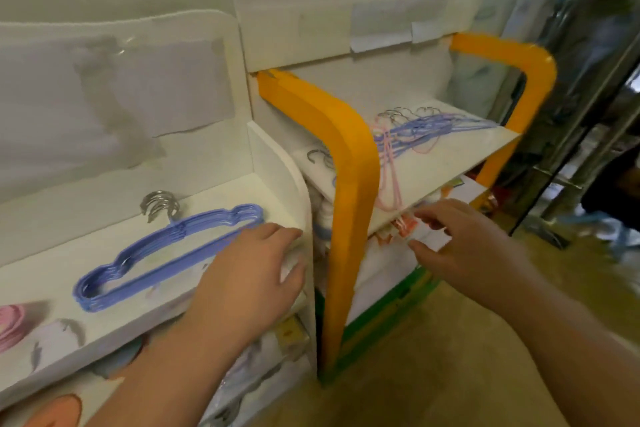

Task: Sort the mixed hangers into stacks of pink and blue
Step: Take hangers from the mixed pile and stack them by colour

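Note:
A neat stack of blue hangers (pixel 166 253) with metal hooks lies on the white left shelf (pixel 45 274). The edge of a pink stack (pixel 10 324) shows at the far left of that shelf. A mixed pile of blue and pink hangers (pixel 412 139) lies on the right shelf (pixel 460 152) behind the orange frame. My left hand (pixel 249 270) rests flat on the left shelf, just right of the blue stack, fingers straight. My right hand (pixel 460 239) hovers below the front edge of the right shelf, fingers loosely bent, holding nothing.
An orange padded frame (pixel 349 184) arches over the right shelf and stands between my hands. Lower shelves hold packaged items (pixel 405 229). A metal rack (pixel 585 80) stands at the right, and tan floor (pixel 433 357) lies below.

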